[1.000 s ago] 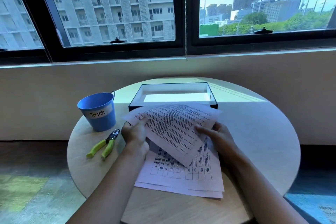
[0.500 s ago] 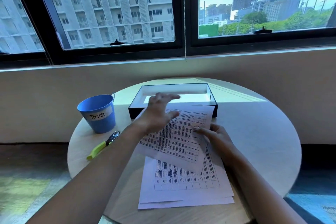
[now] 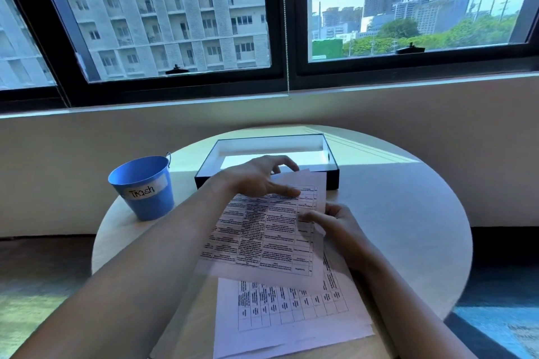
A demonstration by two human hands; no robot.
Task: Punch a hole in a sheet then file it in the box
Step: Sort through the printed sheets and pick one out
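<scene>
A printed sheet (image 3: 262,236) with a table of text lies tilted over a stack of similar sheets (image 3: 291,315) on the round table. My right hand (image 3: 335,227) pinches the sheet's right edge. My left hand (image 3: 259,178) reaches across above the sheet's far end with fingers spread, its thumb lying on the paper, just in front of the box. The black open box (image 3: 332,169) with a white inside stands at the back of the table. The hole punch is hidden behind my left forearm.
A blue bucket labelled "Trash" (image 3: 143,186) stands at the table's left. The round wooden table (image 3: 393,213) ends close to a wall under a window. Carpeted floor lies on both sides.
My left hand let go of the sheet's left side and reached forward over its far end. The sheet turned clockwise, held by my right hand. The hole punch went out of sight behind my arm.
</scene>
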